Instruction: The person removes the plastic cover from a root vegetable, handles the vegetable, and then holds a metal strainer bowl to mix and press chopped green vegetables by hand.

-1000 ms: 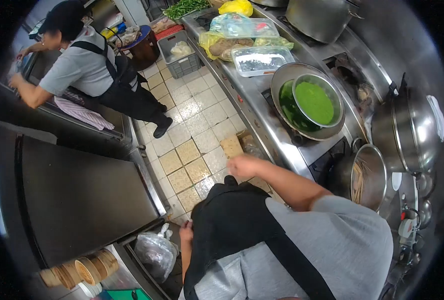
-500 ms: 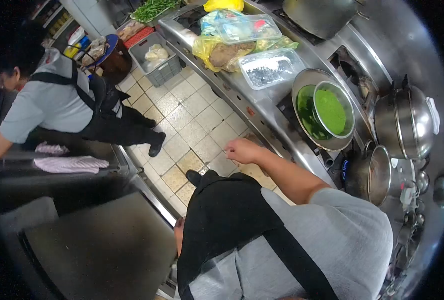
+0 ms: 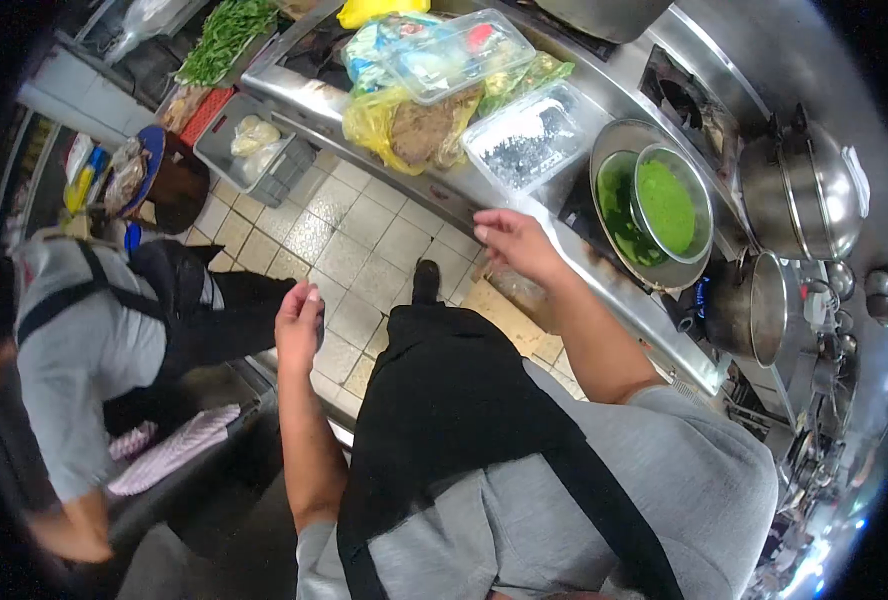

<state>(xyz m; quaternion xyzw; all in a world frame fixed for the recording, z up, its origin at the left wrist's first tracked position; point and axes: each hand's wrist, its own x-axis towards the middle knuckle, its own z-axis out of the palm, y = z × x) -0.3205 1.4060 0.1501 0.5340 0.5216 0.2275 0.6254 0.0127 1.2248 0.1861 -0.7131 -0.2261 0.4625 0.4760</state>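
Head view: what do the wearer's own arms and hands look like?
The left hand and right hand are both ungloved, with no watch on either wrist. Short, plain grey sleeves leave the forearms bare. They belong to a grey top worn under a black apron with broad black straps.

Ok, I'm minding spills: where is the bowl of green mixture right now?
In the head view, the bowl sits on the right side, inside the wide pan, just right of the clear tub and the person's right hand.
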